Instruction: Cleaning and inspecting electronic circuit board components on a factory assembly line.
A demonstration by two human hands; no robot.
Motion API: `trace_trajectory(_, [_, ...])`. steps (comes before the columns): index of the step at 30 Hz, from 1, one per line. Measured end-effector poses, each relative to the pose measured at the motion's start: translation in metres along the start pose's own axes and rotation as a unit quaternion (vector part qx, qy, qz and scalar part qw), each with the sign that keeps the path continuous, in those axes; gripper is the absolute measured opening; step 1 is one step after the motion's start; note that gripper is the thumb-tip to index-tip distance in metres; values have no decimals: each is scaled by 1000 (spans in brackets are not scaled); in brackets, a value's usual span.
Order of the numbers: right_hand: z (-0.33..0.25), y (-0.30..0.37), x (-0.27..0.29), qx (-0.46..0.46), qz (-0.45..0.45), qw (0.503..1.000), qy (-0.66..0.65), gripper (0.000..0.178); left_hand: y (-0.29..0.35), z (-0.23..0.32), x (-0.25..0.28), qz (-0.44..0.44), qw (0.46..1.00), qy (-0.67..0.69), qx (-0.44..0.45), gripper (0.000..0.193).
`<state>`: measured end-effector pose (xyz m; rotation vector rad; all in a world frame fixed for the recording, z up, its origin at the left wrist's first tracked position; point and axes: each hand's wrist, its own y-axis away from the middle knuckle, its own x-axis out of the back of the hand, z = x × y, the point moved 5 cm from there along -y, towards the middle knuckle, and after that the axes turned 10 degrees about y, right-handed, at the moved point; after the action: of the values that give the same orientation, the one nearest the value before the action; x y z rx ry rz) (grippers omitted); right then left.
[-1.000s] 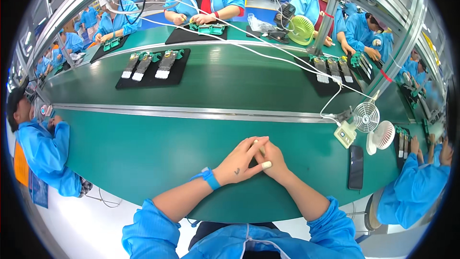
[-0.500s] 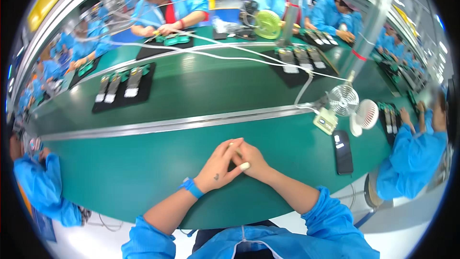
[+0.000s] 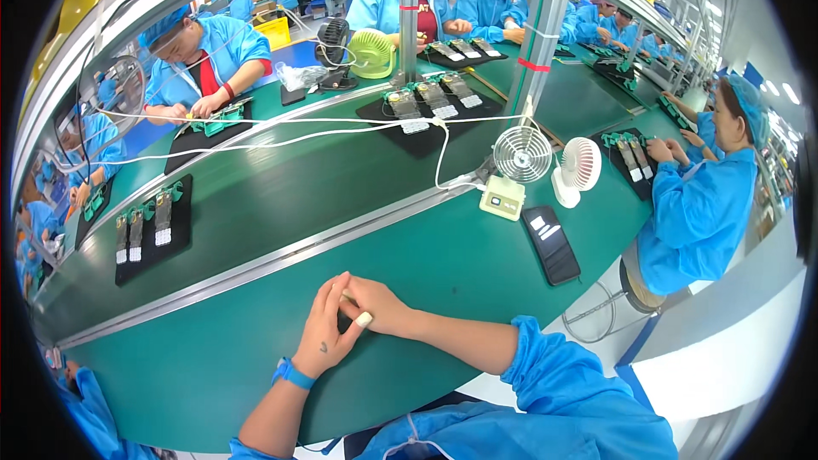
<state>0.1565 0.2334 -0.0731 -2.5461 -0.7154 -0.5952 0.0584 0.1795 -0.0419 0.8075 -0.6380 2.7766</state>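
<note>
My left hand (image 3: 324, 324) and my right hand (image 3: 380, 307) meet above the green tabletop (image 3: 230, 332) in front of me. The left hand's fingers stretch forward, and its pale-nailed thumb stands out toward the right palm. Loosely bent, the right hand's fingers reach to the left ones, touching near the tips; some of them are hidden. A small dark gap shows between the palms, with nothing visible in it. Both hands look open. Around my left wrist sits a blue band (image 3: 293, 374). The phone (image 3: 550, 244) to the right of my hands is untouched.
Beyond a metal rail (image 3: 281, 254) runs a darker green belt, with black mats (image 3: 177, 234) bearing grey-and-green parts. A pale box (image 3: 503, 198), a wire fan (image 3: 522, 154) and a white fan (image 3: 579, 169) stand right. White cables cross the belt. Co-workers in blue sit around.
The view has swung to the right, so the table, fans and phone sit further left and more of the right-hand co-worker shows. My hands keep the same joined pose.
</note>
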Motion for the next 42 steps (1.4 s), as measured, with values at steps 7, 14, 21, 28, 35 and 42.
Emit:
trace_trajectory(7, [13, -1, -7, 25, 49, 998, 4, 10, 0, -2, -1, -10, 1000, -16, -5, 64])
trace_trajectory(14, [3, 0, -1, 32, 28, 999, 6, 11, -1, -1, -1, -6, 1000, -19, -2, 64])
trace_trajectory(21, [14, -1, -5, 35, 11, 999, 20, 17, -2, 0, -2, -9, 1000, -20, -3, 64])
trace_trajectory(28, [18, -3, -8, 26, 2, 1000, 13, 19, -4, -1, -2, -12, 1000, -5, 6, 64])
trace_trajectory(35, [18, -3, -5, 34, 10, 999, 8, 17, -7, 1, -3, -11, 1000, -3, 7, 64])
trace_trajectory(42, [18, -4, -4, 32, 14, 999, 9, 14, -8, -2, -4, 1, 1000, -14, -20, 67])
